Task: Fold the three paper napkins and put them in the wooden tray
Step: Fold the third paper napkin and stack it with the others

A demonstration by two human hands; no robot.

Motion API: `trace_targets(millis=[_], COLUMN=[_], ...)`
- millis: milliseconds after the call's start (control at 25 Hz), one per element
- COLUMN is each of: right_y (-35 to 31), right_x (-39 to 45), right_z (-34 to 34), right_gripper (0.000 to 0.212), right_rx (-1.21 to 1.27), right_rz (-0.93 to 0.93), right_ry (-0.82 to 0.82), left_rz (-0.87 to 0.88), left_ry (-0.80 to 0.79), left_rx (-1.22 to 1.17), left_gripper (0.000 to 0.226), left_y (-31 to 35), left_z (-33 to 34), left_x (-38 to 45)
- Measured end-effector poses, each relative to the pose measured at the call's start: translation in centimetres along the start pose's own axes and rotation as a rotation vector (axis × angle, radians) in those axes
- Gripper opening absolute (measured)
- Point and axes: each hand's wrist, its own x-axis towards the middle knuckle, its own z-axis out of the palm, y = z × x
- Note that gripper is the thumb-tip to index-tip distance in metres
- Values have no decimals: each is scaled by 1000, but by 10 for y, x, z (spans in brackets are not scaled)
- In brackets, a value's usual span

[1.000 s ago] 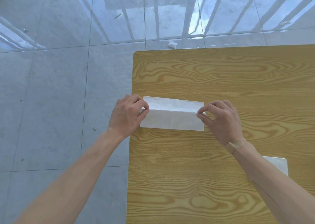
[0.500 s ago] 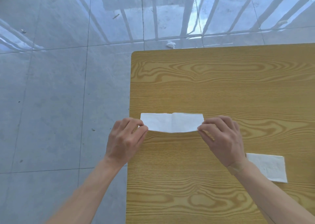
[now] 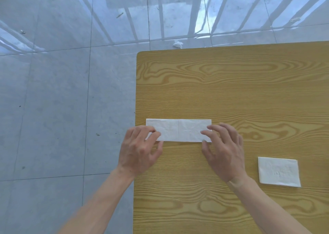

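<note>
At the left edge of the table [image 3: 231, 91], pressing the folded tissue [image 3: 179, 130] flat with loose left hand [image 3: 138, 150] and right hand [image 3: 224, 152], no longer pinching; bare wood beyond.

forearms [image 3: 110, 196]: bare | right hand [image 3: 224, 153]: tan strip [image 3: 236, 182] at wrist (plaster-like)

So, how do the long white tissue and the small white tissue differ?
The long white folded tissue is a narrow creased strip; the small white folded tissue is squarer. The left hand and right hand touch the long one; the small one lies untouched. Both lie flat.
</note>
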Motion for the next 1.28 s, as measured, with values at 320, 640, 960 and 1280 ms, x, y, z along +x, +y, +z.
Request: trace_targets(millis=[320,640,960,1280], right_y=[-35,-14,5,-24], right_x=[15,11,3,12], right_z=[37,45,23,39], right_gripper=[57,68,71,65], right_rx=[-125,-222,-207,-204], right_rz=[-105,-37,85,-137], right_ry=[-341,-391,-356,-468], left_rz=[-138,-210,-288,-167], left_ry=[-432,-507,-479,-505], left_rx=[11,89,101,16], left_gripper=[71,70,69,73], left_y=[49,33,9,54], left_z=[27,32,13,33], left_x=[16,7,-5,17])
